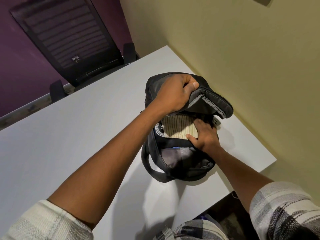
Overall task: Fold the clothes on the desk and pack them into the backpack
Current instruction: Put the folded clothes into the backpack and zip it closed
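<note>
A black backpack [183, 168] stands on the white desk [72, 135] near the yellow wall, its main compartment unzipped. My left hand [174, 94] grips the front flap of the backpack and holds it up and away. Inside the opening lies a folded cream striped garment [178, 125], with a black garment with white lettering [159, 130] beside it. My right hand [204, 135] reaches into the compartment; its fingers press down on the striped garment, with the fingertips hidden under the flap. A grey front pocket gapes below the main opening.
A black mesh office chair [69, 40] stands at the far side of the desk against a purple wall. The yellow wall [242, 58] runs along the desk's right edge. The desk's near right corner ends close to my right forearm.
</note>
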{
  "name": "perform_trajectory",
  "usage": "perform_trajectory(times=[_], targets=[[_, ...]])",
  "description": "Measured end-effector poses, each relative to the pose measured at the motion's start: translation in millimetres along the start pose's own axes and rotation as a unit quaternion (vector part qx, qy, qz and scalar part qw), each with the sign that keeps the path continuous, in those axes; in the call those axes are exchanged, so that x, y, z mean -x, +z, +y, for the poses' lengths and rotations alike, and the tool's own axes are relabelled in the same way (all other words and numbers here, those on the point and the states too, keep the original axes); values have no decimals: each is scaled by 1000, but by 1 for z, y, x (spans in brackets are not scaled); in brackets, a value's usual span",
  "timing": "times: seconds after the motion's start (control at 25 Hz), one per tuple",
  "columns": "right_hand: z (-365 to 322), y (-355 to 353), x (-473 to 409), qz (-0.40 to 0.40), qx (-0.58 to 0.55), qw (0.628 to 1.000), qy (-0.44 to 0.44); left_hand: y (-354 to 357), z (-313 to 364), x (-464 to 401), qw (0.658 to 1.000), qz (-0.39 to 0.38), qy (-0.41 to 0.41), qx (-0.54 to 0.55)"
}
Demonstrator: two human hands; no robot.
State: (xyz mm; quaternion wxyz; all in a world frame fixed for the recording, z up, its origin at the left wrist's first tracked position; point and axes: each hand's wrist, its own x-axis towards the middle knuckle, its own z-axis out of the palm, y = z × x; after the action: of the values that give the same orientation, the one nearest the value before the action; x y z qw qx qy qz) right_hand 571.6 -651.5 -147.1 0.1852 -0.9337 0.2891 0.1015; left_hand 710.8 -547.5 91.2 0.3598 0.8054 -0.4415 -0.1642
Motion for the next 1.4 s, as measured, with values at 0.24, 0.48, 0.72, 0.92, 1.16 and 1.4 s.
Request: perform_trajectory(times=[0.24,0.48,0.72,0.92,1.16,1.4], targets=[[-9,8,12,35,84,996,-27,-3,-12,10,1000,5,8,-9],[11,33,73,142,-14,986,-90,3,-47,66,998,-59,10,22],[38,33,130,240,-115,964,22,57,-82,135,993,-100,1,-61],[32,28,129,283,-153,946,35,101,-105,169,979,-139,-59,-138],[30,28,131,280,-285,914,78,125,-122,181,963,-161,-42,-213],[62,7,84,231,-296,920,117,126,-104,165,973,-100,21,-207]])
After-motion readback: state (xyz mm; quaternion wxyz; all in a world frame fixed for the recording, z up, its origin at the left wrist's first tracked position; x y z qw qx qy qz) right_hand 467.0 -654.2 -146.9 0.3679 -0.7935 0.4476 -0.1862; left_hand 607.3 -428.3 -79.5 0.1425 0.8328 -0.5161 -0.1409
